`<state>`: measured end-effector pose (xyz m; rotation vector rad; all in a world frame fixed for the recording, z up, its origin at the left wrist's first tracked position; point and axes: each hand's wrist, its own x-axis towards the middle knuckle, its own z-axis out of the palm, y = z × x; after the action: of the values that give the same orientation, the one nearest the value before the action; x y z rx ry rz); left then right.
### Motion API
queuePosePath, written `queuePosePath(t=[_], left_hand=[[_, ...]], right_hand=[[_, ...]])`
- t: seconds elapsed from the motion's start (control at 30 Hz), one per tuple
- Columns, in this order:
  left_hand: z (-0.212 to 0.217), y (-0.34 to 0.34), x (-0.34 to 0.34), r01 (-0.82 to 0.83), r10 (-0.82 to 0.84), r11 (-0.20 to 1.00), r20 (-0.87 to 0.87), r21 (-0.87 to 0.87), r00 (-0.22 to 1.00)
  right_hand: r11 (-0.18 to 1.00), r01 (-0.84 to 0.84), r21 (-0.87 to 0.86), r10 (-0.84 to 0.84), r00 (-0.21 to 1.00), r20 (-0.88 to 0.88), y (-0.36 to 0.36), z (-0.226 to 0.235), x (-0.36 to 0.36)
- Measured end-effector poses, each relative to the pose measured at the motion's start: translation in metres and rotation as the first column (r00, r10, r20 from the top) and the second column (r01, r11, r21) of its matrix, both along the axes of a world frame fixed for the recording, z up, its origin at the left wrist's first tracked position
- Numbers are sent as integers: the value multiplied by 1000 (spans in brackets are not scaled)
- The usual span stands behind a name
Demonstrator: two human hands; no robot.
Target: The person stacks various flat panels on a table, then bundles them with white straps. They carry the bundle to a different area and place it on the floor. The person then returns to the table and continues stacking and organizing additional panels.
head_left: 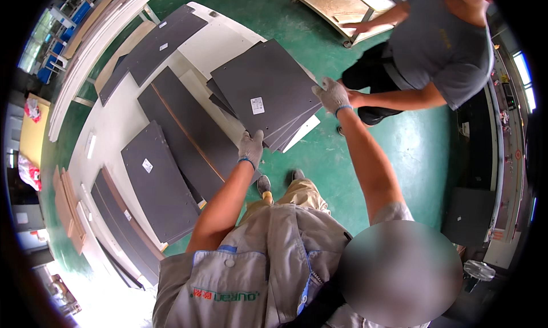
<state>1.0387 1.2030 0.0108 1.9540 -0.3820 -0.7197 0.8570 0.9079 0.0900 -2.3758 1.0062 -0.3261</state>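
Observation:
A fanned stack of dark grey panels (268, 77) lies in front of me, its top sheet carrying a small white label and a few drilled holes near the edges. My left hand (251, 147), in a pale knitted glove, is closed on the stack's near edge. My right hand (333, 96), gloved the same way, grips the right corner of the top panel; its fingertips are partly hidden. Underneath, the lower sheets stick out unevenly. A lighter sheet (302, 133) shows below them on the right.
More dark panels (160, 182) lie in piles on a white table (123, 119) to the left. A co-worker (434, 48) stands close on the right, one hand near my right hand. Behind is a wheeled cart (337, 8). A machine (502, 157) lines the far right.

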Motion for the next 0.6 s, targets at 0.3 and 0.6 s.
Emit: queuePosePath(t=[0.3, 0.6], left_hand=[[-6, -26, -35, -171, 165, 969, 49, 181, 985], [65, 4, -98, -231, 237, 971, -334, 56, 913]], right_hand=[[946, -64, 317, 185, 911, -369, -74, -42, 26], [941, -36, 337, 108, 974, -197, -23, -22, -37]])
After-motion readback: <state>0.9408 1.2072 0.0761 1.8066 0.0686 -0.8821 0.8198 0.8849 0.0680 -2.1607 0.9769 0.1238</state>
